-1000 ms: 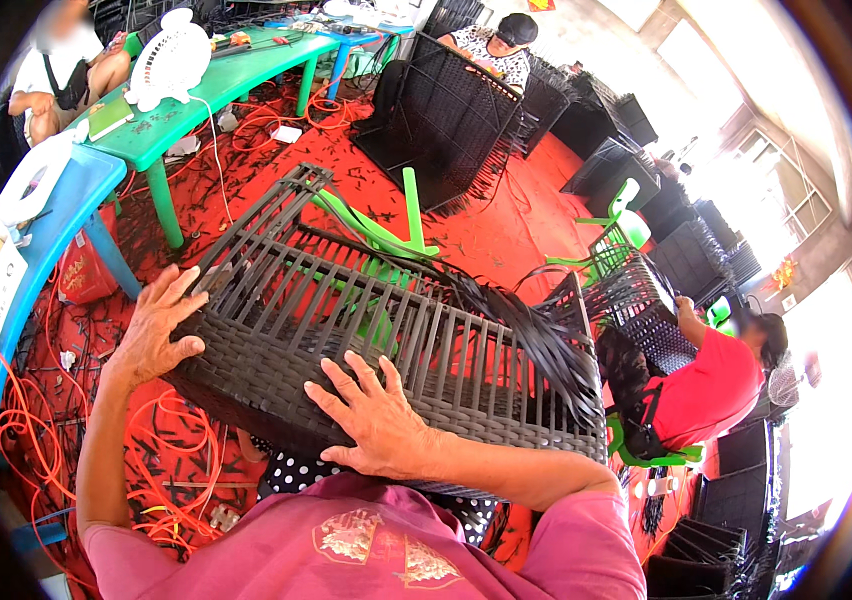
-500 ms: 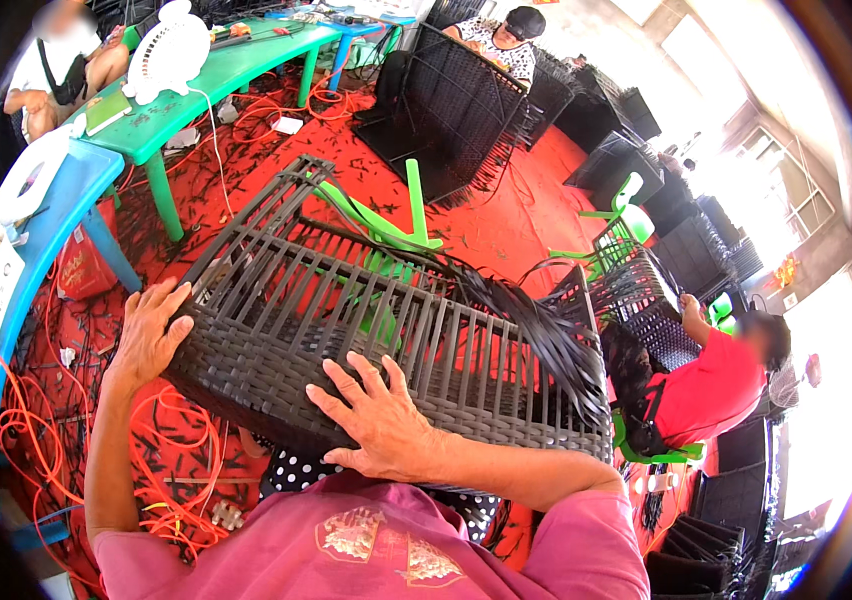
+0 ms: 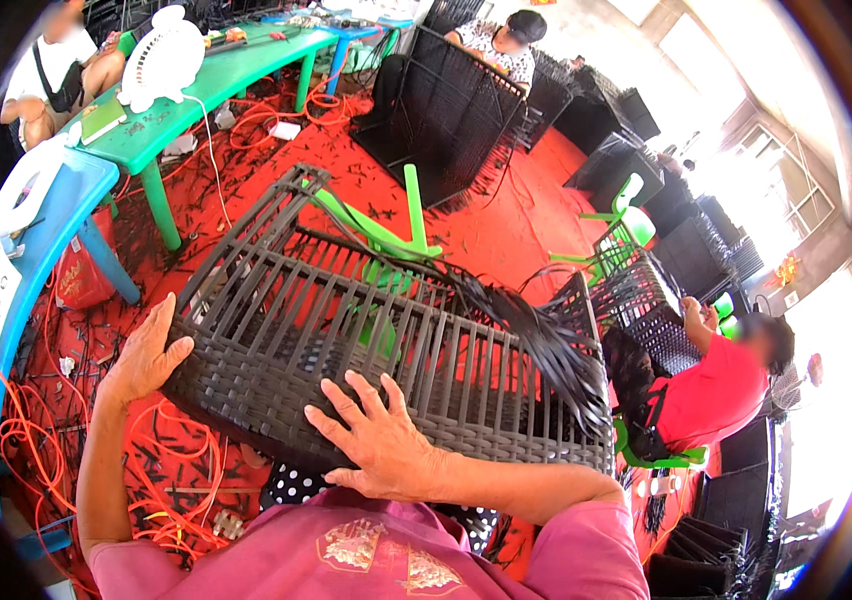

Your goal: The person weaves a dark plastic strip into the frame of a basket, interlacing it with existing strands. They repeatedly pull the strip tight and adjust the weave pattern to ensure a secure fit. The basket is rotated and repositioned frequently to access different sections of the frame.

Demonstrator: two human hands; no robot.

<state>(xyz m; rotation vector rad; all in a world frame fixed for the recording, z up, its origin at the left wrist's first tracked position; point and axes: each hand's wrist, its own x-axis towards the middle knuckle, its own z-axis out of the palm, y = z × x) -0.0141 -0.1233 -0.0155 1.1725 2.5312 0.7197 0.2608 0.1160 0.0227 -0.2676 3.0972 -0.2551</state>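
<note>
A half-woven dark brown plastic wicker panel (image 3: pixel 276 385) on a slatted frame leans in front of me, just above my lap. My right hand (image 3: pixel 381 440) lies on the finished weave along its near edge, fingers spread. At the panel's left corner, my left hand (image 3: pixel 151 350) rests against the side with its fingers stretched out and thumb apart. A bundle of loose flat dark strips (image 3: pixel 551 350) hangs over the slats on the right. Behind the slats stands a bright green plastic chair (image 3: pixel 386 240), partly hidden.
Blue (image 3: pixel 66 220) and green (image 3: pixel 226 75) tables stand on the left, with a white fan (image 3: pixel 161 60). Orange hoses (image 3: pixel 46 430) and strip scraps litter the red floor (image 3: pixel 476 230). A person in red (image 3: pixel 711 390) works on wicker at right; others sit farther back.
Both my hands have shifted slightly toward me along the panel. The left fingers lie lower at the corner. At right, the person in red has moved their hands a little.
</note>
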